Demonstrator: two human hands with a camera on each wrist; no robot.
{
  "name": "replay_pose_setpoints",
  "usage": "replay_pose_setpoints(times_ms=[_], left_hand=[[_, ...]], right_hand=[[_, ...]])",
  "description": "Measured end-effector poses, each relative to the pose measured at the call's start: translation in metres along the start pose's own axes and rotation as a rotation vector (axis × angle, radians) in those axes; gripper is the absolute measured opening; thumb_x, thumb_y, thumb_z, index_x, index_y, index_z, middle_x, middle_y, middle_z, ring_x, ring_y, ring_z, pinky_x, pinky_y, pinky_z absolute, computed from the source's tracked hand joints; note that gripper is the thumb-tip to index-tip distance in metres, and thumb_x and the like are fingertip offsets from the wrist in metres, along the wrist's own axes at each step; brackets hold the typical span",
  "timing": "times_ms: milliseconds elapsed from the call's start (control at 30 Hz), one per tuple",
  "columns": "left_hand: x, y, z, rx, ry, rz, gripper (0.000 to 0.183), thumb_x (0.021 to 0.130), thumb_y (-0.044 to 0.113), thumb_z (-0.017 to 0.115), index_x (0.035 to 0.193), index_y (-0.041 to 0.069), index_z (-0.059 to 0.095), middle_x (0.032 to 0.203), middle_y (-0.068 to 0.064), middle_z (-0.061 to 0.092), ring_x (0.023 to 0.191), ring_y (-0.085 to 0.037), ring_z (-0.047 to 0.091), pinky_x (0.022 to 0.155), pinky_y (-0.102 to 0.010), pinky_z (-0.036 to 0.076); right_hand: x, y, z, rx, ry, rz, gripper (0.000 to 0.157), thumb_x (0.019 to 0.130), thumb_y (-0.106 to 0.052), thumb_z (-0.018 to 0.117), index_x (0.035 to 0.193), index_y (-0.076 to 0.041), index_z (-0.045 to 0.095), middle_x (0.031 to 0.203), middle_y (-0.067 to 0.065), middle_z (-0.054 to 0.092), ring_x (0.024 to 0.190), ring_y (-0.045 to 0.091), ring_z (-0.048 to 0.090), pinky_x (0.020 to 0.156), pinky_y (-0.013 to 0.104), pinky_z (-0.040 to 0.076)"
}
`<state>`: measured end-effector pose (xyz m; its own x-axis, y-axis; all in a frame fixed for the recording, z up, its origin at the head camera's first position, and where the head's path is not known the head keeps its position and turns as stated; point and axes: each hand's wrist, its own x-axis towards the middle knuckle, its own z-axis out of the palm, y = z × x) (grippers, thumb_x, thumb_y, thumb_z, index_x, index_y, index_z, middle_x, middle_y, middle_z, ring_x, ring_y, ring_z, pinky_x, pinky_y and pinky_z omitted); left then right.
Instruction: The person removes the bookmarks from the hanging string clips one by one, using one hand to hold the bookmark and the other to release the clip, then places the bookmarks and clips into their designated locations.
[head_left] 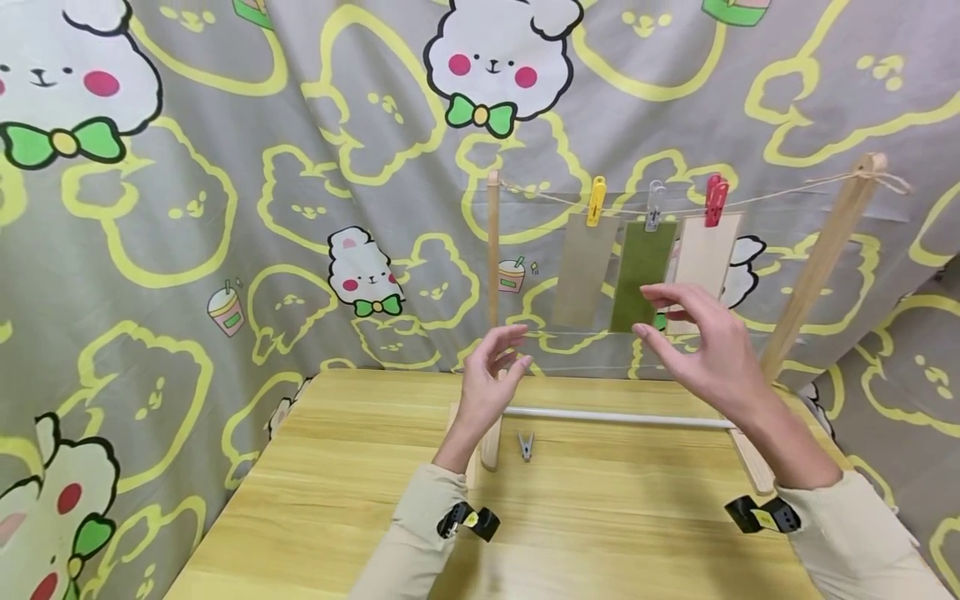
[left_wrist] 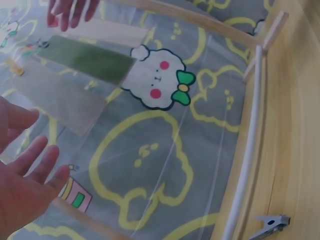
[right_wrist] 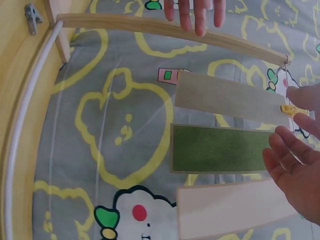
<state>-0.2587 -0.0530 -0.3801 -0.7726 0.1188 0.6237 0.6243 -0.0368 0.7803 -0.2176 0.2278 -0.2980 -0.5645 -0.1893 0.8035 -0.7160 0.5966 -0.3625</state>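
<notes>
My left hand (head_left: 491,375) is raised in front of the left post, its fingers loosely bent and nothing in them. Farther right, my right hand (head_left: 705,346) hovers before the hanging pieces, thumb and fingers apart and holding nothing. Behind it, a green strip (head_left: 643,271) hangs from a string (head_left: 772,198) by a clear grey clothespin (head_left: 655,206). On its left a yellow clothespin (head_left: 596,202) holds a grey-beige strip (head_left: 585,271). To its right, a cream strip (head_left: 705,246) hangs under red clothespin plastic (head_left: 716,200), partly covered by my right hand in the head view.
Wooden posts (head_left: 492,250) carry the string, the right post (head_left: 821,262) leaning outward. A white rod (head_left: 622,416) joins their feet. One grey clothespin (head_left: 527,447) lies on the wooden table (head_left: 337,467). A patterned curtain (head_left: 285,208) hangs behind.
</notes>
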Motion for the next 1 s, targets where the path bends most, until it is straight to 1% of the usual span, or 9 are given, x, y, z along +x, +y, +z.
replay_pose_setpoints(times_ms=[67,167,333,433,600,700,833,933,1000], left_hand=[[0.003,-0.001,0.002,0.003,-0.003,0.01,0.044,0.091,-0.011,0.067,0.133,-0.007,0.058,0.134,-0.023,0.062,0.123,-0.042,0.057,0.105,-0.058,0.047],[0.006,-0.002,0.005,0.014,0.004,0.018,0.046,0.09,-0.012,0.067,0.134,-0.006,0.057,0.134,-0.024,0.062,0.124,-0.043,0.057,0.104,-0.059,0.047],[0.012,-0.002,0.008,0.013,0.009,0.015,0.045,0.091,-0.009,0.068,0.134,-0.002,0.058,0.135,-0.02,0.063,0.126,-0.045,0.056,0.105,-0.056,0.048],[0.015,-0.001,0.01,0.012,0.004,0.008,0.044,0.092,-0.006,0.068,0.135,0.001,0.059,0.134,-0.015,0.064,0.126,-0.045,0.056,0.106,-0.053,0.048],[0.022,0.0,0.014,0.005,0.011,0.011,0.043,0.093,-0.006,0.067,0.135,0.001,0.059,0.134,-0.012,0.064,0.123,-0.035,0.06,0.104,-0.048,0.051],[0.025,-0.001,0.016,0.001,0.021,0.008,0.042,0.092,-0.008,0.067,0.133,0.0,0.06,0.133,-0.012,0.064,0.12,-0.029,0.062,0.103,-0.046,0.052],[0.026,0.0,0.02,-0.017,0.037,0.004,0.042,0.092,-0.008,0.067,0.132,0.0,0.061,0.133,-0.014,0.065,0.12,-0.03,0.062,0.104,-0.051,0.051],[0.026,0.015,0.022,-0.026,0.048,0.006,0.041,0.092,-0.011,0.065,0.131,-0.004,0.059,0.133,-0.021,0.063,0.121,-0.038,0.061,0.103,-0.056,0.05],[0.027,0.026,0.023,-0.023,0.053,0.003,0.04,0.091,-0.013,0.064,0.131,-0.007,0.058,0.133,-0.024,0.062,0.121,-0.042,0.06,0.103,-0.057,0.05]], right_hand=[[0.005,-0.001,-0.002,-0.01,-0.005,-0.02,0.052,0.08,0.003,0.084,0.129,-0.004,0.067,0.118,0.01,0.069,0.106,0.017,0.061,0.093,0.011,0.046],[0.012,-0.001,-0.004,-0.014,-0.008,-0.045,0.053,0.079,0.004,0.084,0.128,-0.004,0.067,0.117,0.009,0.069,0.105,0.018,0.06,0.094,0.012,0.046],[0.018,-0.001,-0.008,-0.031,-0.014,-0.07,0.051,0.079,0.004,0.084,0.127,-0.004,0.068,0.117,0.01,0.069,0.102,0.016,0.06,0.093,0.01,0.045],[0.021,-0.001,-0.01,-0.047,-0.007,-0.081,0.051,0.079,0.004,0.084,0.127,-0.003,0.068,0.117,0.011,0.07,0.103,0.019,0.061,0.093,0.01,0.045],[0.03,-0.003,-0.012,-0.075,-0.009,-0.094,0.048,0.082,-0.001,0.083,0.127,-0.003,0.068,0.119,0.012,0.069,0.107,0.024,0.062,0.092,0.013,0.043],[0.037,-0.005,-0.012,-0.091,-0.014,-0.109,0.048,0.083,-0.003,0.083,0.128,-0.004,0.067,0.119,0.012,0.069,0.11,0.026,0.062,0.092,0.018,0.042],[0.046,-0.008,-0.012,-0.099,0.009,-0.158,0.047,0.081,-0.002,0.083,0.126,-0.004,0.068,0.12,0.012,0.069,0.111,0.03,0.062,0.098,0.022,0.042],[0.052,-0.009,-0.013,-0.109,0.036,-0.199,0.047,0.079,0.001,0.083,0.124,-0.002,0.069,0.118,0.014,0.069,0.113,0.033,0.062,0.103,0.022,0.042],[0.057,-0.01,-0.015,-0.113,0.047,-0.217,0.047,0.078,0.002,0.084,0.122,-0.001,0.069,0.118,0.016,0.069,0.113,0.035,0.062,0.104,0.022,0.042]])
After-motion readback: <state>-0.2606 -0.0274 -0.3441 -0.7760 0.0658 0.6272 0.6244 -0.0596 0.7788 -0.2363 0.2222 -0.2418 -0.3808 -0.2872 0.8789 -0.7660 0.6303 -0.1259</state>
